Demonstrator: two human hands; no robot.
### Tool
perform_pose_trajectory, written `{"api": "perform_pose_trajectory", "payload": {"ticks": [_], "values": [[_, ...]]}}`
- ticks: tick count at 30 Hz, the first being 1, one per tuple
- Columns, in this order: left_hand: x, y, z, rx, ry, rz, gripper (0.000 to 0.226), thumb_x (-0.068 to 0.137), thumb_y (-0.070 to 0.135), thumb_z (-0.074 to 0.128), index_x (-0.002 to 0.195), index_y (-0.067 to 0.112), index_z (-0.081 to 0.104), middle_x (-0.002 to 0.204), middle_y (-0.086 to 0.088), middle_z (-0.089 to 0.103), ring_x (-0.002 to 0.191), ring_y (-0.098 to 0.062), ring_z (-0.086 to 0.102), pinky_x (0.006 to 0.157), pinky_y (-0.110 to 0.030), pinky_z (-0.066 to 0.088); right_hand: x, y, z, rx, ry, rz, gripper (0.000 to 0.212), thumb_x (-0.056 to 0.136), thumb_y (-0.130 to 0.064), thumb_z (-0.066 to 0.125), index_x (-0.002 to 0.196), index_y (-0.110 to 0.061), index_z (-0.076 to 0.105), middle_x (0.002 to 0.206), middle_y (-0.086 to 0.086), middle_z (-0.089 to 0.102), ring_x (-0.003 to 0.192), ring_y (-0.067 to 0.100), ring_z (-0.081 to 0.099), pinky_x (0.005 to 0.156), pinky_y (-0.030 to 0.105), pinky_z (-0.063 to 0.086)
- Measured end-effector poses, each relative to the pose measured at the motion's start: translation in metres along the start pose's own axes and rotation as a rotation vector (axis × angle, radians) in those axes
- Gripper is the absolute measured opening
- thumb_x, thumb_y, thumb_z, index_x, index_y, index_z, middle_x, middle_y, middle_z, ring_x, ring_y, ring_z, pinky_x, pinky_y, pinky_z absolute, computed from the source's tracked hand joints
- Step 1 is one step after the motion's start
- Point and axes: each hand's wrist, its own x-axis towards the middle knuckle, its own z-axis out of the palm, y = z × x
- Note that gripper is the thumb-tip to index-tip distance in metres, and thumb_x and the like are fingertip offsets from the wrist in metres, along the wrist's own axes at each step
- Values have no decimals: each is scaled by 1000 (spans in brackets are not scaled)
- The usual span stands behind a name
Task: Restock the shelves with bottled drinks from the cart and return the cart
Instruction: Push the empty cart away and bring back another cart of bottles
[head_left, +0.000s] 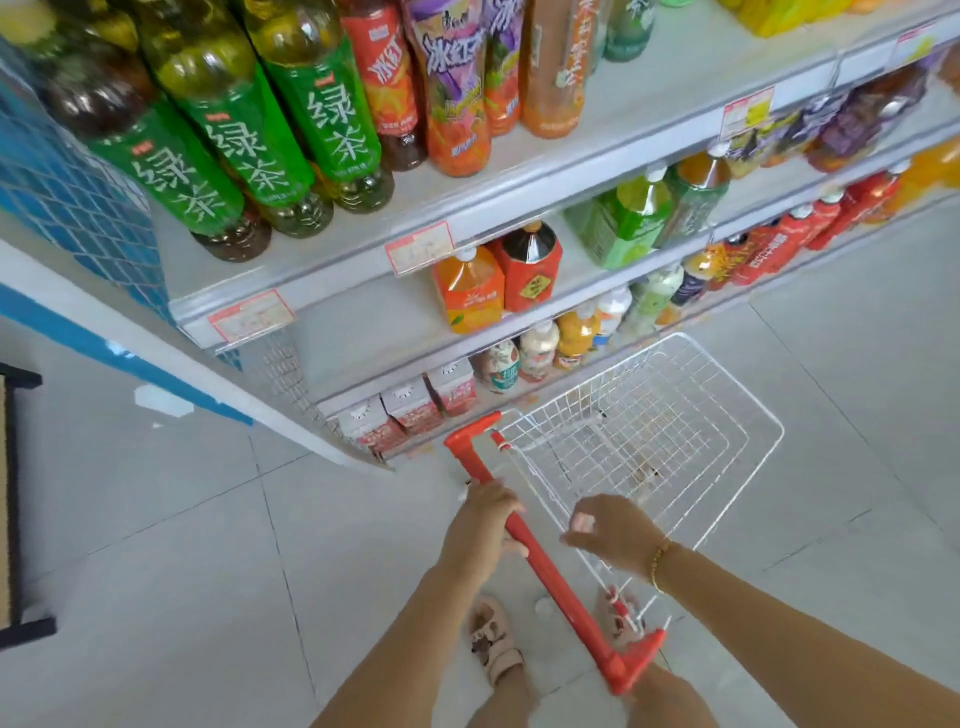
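Left fingers (513, 546) round cart handle (560, 587)

The white top shelf (649, 104) carries upright green-label bottles (322, 119) at its left end, with red and orange bottles (387, 83) beside them. The shelf below (363, 332) carries an orange bottle (470, 291) touching a red bottle (530, 265). At the bottom, cartons (410, 410) stand in a row. The tiled floor (156, 519) carries the wire cart (644, 431).

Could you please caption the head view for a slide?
Left hand grips the red handle of the empty wire cart beside drink shelves; right hand hovers.
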Motion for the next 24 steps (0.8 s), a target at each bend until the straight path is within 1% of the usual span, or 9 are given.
{"api": "perform_pose_trajectory", "payload": {"ticks": [2,4,7,9,12,14,17,20,24], "values": [[2,5,2,-27,26,-20,46,65,29,81,103,10,66,117,-1,62,134,-18,38,114,-34,22,-3,3,23,55,-127,-29,27,83,-44,64,99,-22,64,100,-5,65,91,9,60,91,26,49],[3,11,4,-56,34,-42,46,66,30,81,105,10,66,117,-1,62,135,-17,35,114,-30,21,-4,3,42,67,-170,-51,34,80,-43,67,99,-15,64,93,-2,64,80,11,58,82,25,49],[3,19,10,-125,45,-78,44,67,27,81,104,8,66,115,-4,62,134,-20,35,111,-30,25,-1,8,55,102,-88,-40,21,76,-32,69,77,-13,59,77,0,62,65,15,56,64,24,47],[-3,22,16,-125,63,-118,42,69,24,80,106,10,66,120,-4,60,135,-19,33,109,-29,25,0,13,59,58,-90,-74,26,78,-30,68,63,-19,50,68,-6,56,60,10,53,52,14,41],[-25,25,32,-143,107,-191,41,70,22,80,107,13,65,125,-2,57,137,-16,31,108,-24,23,-6,20,66,-117,-165,-181,29,83,-38,65,64,-21,50,62,-8,50,54,5,50,47,10,34],[-50,26,44,-155,135,-243,42,68,24,81,107,14,66,125,-1,58,137,-15,31,108,-21,20,-18,21,78,-134,-258,-216,21,85,-34,63,75,-16,58,65,-7,55,52,2,50,46,10,36],[-95,29,64,-162,171,-340,43,65,23,83,105,14,67,122,0,60,136,-16,34,108,-18,18,-45,19,103,-189,-335,-300,26,85,-29,63,64,-21,49,62,-8,53,52,1,51,49,11,40],[-150,30,87,-204,220,-463,44,64,21,83,104,14,67,123,1,60,136,-15,33,109,-21,20,-70,13,135,-226,-407,-368,16,83,-28,65,74,-19,56,72,-5,62,68,11,64,66,23,55],[-227,35,123,-294,301,-616,43,65,21,83,103,16,66,125,1,57,137,-14,30,109,-20,20,-101,10,183,-303,-479,-438,19,78,-27,68,91,-14,64,89,2,71,83,18,69,78,35,57]]}}
